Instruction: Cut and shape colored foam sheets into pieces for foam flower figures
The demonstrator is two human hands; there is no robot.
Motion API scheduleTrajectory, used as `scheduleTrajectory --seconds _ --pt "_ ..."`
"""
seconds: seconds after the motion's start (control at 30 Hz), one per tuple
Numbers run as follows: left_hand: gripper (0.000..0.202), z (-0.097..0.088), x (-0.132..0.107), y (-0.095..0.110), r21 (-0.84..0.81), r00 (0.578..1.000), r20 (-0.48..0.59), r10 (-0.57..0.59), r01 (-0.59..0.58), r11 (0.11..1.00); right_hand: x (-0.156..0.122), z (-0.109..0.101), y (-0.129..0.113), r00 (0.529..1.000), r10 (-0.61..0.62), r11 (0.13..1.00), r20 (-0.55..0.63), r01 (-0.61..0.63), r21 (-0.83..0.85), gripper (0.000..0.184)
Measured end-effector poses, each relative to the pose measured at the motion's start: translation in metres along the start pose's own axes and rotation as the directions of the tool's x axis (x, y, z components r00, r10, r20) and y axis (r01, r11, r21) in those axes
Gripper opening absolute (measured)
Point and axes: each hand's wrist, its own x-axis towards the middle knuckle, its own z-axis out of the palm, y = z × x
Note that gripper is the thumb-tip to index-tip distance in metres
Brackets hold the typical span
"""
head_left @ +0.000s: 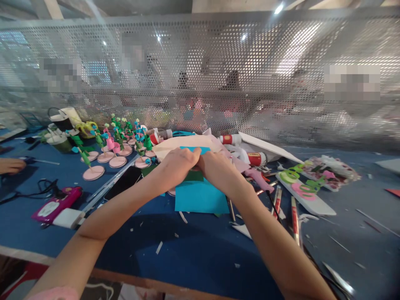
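Observation:
My left hand [179,163] and my right hand [218,168] meet above the middle of the blue table [193,250], fingers curled and touching each other. Between them they pinch a small turquoise piece [200,150], whose top edge shows just above the knuckles. Directly below the hands lies a turquoise paper sheet [200,196] with a dark green piece [193,176] on it. A pink glue gun [258,177] rests just right of my right hand.
Several small paper flowers on pink round bases [108,152] stand at the left. A pink device [54,206], white charger [67,217] and cables lie front left. Glue bottles [254,158], pencils [293,216], a white board with paper loops [303,189] sit right. A perforated metal screen [218,75] closes the back. Another person's hand [11,165] is far left.

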Motion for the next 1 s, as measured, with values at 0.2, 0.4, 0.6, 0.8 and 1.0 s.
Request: scheduleTrajectory --seconds 0.2,0.4,0.6,0.8,1.0 --pt "0.043 0.007 0.003 -0.002 -0.021 0.998 -0.052 -0.035 0.034 0.999 0.000 -0.005 -0.004 0.999 0.044 0.999 -0.008 -0.044 0.024 0.029" --pt "0.043 0.002 0.002 0.003 -0.059 0.990 -0.097 -0.102 0.096 0.994 0.004 -0.001 -0.007 0.984 0.137 0.990 -0.112 -0.134 0.035 0.034" --pt "0.035 -0.002 0.002 0.005 -0.029 0.964 -0.188 -0.189 0.187 0.982 0.006 0.005 -0.007 0.938 0.200 0.980 -0.284 -0.190 0.062 0.031" --pt "0.036 0.000 -0.001 0.007 0.051 0.941 -0.294 -0.165 0.188 0.981 0.007 0.007 -0.011 0.901 0.252 0.968 -0.353 -0.235 0.092 0.031" --pt "0.048 0.007 0.001 0.004 0.120 0.928 -0.362 -0.089 0.141 0.983 0.006 0.007 -0.011 0.887 0.249 0.968 -0.388 -0.233 0.088 0.030"
